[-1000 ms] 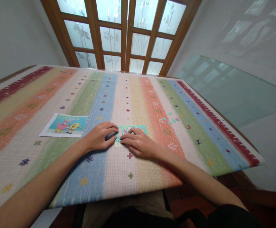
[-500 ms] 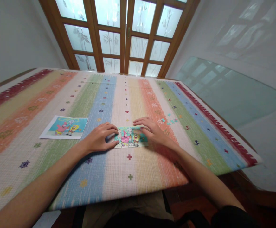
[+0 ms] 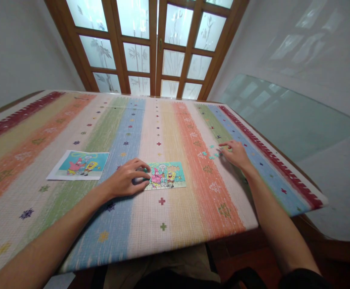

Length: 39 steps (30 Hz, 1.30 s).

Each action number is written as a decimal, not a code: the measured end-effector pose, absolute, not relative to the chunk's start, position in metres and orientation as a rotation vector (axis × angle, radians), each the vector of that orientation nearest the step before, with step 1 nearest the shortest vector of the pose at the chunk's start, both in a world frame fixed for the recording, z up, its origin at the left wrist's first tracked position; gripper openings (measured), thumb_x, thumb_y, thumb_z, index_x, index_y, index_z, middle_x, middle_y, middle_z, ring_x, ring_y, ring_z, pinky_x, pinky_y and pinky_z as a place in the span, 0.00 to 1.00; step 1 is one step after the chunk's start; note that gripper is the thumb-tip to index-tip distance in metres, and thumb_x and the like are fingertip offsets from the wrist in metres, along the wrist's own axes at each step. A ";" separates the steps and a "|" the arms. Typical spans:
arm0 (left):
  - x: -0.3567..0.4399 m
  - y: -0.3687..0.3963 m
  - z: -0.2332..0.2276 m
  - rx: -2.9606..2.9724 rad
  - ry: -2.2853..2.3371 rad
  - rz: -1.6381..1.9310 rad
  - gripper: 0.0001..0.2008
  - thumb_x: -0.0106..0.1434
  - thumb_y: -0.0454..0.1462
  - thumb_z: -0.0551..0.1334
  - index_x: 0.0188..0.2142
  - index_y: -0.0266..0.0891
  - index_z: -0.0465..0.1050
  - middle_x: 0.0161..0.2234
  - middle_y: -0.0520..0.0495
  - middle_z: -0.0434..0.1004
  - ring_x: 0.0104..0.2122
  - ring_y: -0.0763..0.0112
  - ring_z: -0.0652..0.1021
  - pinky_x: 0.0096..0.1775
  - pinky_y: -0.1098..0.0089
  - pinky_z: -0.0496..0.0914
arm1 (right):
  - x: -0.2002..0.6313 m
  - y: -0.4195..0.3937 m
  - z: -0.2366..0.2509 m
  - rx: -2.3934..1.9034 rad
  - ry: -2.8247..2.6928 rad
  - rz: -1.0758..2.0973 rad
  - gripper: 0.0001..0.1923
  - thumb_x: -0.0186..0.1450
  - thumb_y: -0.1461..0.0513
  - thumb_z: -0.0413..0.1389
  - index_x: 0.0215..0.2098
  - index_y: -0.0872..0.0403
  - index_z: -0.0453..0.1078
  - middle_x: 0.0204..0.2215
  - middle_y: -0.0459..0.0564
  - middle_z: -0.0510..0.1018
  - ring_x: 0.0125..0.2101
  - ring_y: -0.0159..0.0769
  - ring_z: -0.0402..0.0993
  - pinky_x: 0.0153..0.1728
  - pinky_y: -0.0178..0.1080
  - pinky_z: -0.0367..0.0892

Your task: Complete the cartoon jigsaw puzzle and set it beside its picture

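A mostly assembled jigsaw puzzle (image 3: 168, 176) with colourful cartoon figures lies flat on the table, a brownish gap showing in its upper right part. My left hand (image 3: 132, 176) rests at its left edge, fingers curled and thumb lower down, fingertips holding that edge. Off to the right, my right hand (image 3: 233, 153) is over the loose puzzle pieces (image 3: 212, 156), index finger stretched out and the other fingers bent. Several turquoise pieces lie at its fingertips, and I see nothing held in it. The palm side of this hand is hidden.
A printed paper picture (image 3: 82, 165) of the same cartoon scene lies left of my left hand. Beneath everything is a striped tablecloth (image 3: 189, 216). The table's near edge is close to my lap. Wooden doors with frosted panes (image 3: 153, 52) stand beyond the far edge.
My right hand has left the puzzle's right side and moved right to the loose pieces. My left hand stays at the puzzle's left edge. The view has shifted slightly.
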<state>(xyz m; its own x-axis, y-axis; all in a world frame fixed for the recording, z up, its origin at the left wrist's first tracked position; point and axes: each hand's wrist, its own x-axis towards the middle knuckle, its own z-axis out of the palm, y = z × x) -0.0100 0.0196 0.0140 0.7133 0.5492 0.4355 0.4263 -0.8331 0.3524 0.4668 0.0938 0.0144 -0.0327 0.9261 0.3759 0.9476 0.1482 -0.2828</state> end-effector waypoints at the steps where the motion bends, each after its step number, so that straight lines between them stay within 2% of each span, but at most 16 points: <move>1: -0.010 0.019 0.014 2.693 0.779 0.792 0.08 0.70 0.38 0.62 0.40 0.44 0.83 0.45 0.45 0.81 0.45 0.61 0.78 0.48 0.57 0.74 | 0.473 0.093 0.012 -1.826 -1.971 -0.052 0.12 0.63 0.63 0.56 0.40 0.55 0.81 0.39 0.59 0.79 0.42 0.51 0.76 0.51 0.52 0.68; 7: -0.009 0.019 0.014 2.670 0.791 0.803 0.08 0.71 0.39 0.63 0.40 0.43 0.82 0.44 0.45 0.81 0.45 0.61 0.78 0.47 0.58 0.74 | 0.487 0.087 0.005 -1.853 -1.999 0.070 0.13 0.66 0.59 0.59 0.42 0.55 0.83 0.38 0.58 0.78 0.37 0.48 0.75 0.46 0.49 0.71; 14: -0.006 0.019 0.013 2.653 0.759 0.864 0.05 0.70 0.38 0.64 0.40 0.43 0.80 0.43 0.46 0.81 0.44 0.63 0.78 0.47 0.59 0.74 | 0.485 0.087 0.007 -1.756 -2.051 0.158 0.12 0.66 0.59 0.58 0.41 0.54 0.84 0.36 0.56 0.78 0.34 0.45 0.74 0.42 0.47 0.70; 22: -0.004 0.016 0.014 2.650 0.777 0.876 0.05 0.71 0.38 0.63 0.43 0.42 0.79 0.43 0.45 0.81 0.44 0.62 0.79 0.47 0.59 0.75 | 0.484 0.088 0.010 -1.715 -1.926 0.293 0.08 0.60 0.57 0.60 0.32 0.53 0.78 0.31 0.54 0.78 0.33 0.45 0.74 0.38 0.44 0.69; 26: -0.003 0.017 0.013 2.656 0.852 0.916 0.07 0.73 0.39 0.61 0.46 0.41 0.77 0.42 0.44 0.82 0.43 0.62 0.79 0.46 0.59 0.75 | 0.479 0.088 0.020 -1.693 -1.819 0.489 0.13 0.59 0.51 0.63 0.30 0.52 0.74 0.28 0.52 0.78 0.29 0.42 0.73 0.34 0.42 0.68; 30: -0.002 0.018 0.011 2.678 0.927 1.008 0.08 0.73 0.39 0.60 0.48 0.40 0.75 0.42 0.44 0.82 0.42 0.62 0.79 0.45 0.59 0.76 | 0.445 0.080 0.033 -1.538 -1.811 0.708 0.19 0.56 0.46 0.67 0.29 0.52 0.73 0.25 0.51 0.78 0.26 0.38 0.73 0.30 0.39 0.68; 35: 0.000 0.017 0.011 2.685 0.966 1.056 0.11 0.74 0.41 0.62 0.52 0.41 0.73 0.43 0.44 0.82 0.41 0.62 0.80 0.45 0.58 0.75 | 0.365 0.061 0.038 -1.199 -1.776 1.191 0.20 0.60 0.46 0.69 0.34 0.54 0.75 0.29 0.52 0.81 0.27 0.37 0.76 0.28 0.38 0.68; 39: 0.003 0.014 0.011 2.674 0.954 1.077 0.13 0.73 0.44 0.64 0.52 0.40 0.74 0.42 0.44 0.82 0.41 0.61 0.81 0.44 0.59 0.75 | 0.306 0.050 0.035 -0.978 -1.768 1.358 0.19 0.57 0.49 0.73 0.32 0.54 0.76 0.28 0.48 0.79 0.27 0.33 0.72 0.27 0.35 0.66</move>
